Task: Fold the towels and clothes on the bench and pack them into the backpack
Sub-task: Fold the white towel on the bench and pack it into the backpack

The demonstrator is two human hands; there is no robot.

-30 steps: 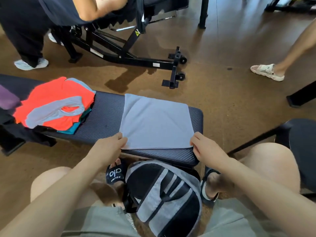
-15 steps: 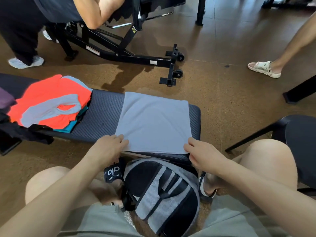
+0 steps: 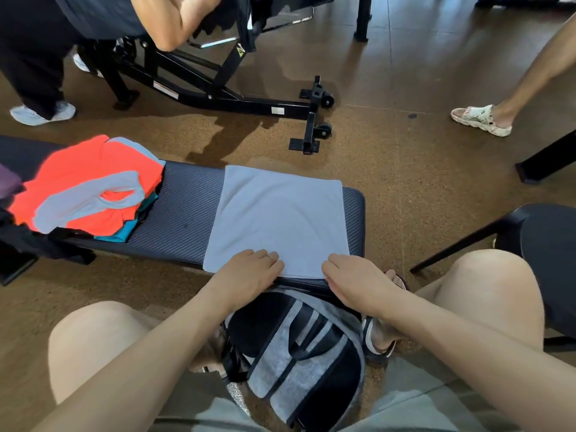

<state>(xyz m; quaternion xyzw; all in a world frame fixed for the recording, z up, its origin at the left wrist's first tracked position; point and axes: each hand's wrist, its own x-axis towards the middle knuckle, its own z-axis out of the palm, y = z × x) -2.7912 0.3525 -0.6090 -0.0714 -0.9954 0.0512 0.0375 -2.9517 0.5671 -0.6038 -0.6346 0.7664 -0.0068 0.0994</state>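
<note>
Both hands flat, gripping nothing: left hand (image 3: 249, 271), right hand (image 3: 358, 280) press towel (image 3: 277, 216) at bench (image 3: 187, 213) near edge; mid-fold, next pinch near corners, fold away

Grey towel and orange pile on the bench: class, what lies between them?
In the head view, only bare black bench padding lies between the grey towel and the orange pile; nothing rests on that stretch.

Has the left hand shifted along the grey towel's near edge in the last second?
Yes. The left hand has slid rightward along the near edge of the grey towel, from its left corner toward the right hand.
</note>
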